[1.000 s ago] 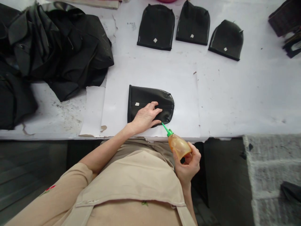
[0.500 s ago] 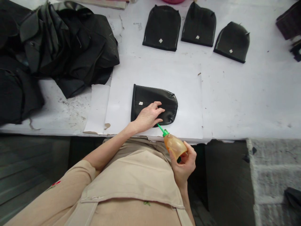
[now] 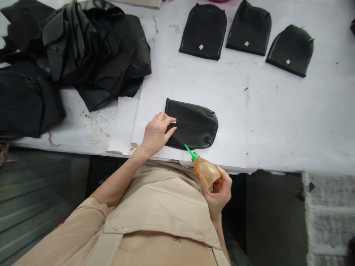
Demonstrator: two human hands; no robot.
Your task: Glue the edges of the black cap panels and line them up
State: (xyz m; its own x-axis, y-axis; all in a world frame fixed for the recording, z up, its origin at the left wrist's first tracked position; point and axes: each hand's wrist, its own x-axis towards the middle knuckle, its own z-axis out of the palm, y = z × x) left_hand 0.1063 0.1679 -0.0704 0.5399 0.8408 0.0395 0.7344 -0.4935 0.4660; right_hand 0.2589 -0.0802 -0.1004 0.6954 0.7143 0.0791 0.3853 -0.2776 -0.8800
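A black leather-like piece [image 3: 194, 129] with a rounded right end lies flat near the table's front edge. My left hand [image 3: 158, 131] rests at its left end, thumb and forefinger apart, fingertips beside a small white tag [image 3: 173, 121] on the piece. Whether the fingers touch the tag is unclear. In my right hand [image 3: 219, 190] is a translucent bottle [image 3: 206, 171] of amber liquid, its green nozzle [image 3: 191, 152] pointing up and left at the lower edge of the piece.
Three similar black pieces [image 3: 203, 31] with white tags lie at the back right. A large heap of black material [image 3: 97, 48] covers the back left of the white-papered table [image 3: 277, 122]. A grey fabric surface [image 3: 330, 210] is at the lower right.
My left hand has slid left from the middle of the black piece to its tagged end. The view has shifted slightly. My right hand still holds the bottle.
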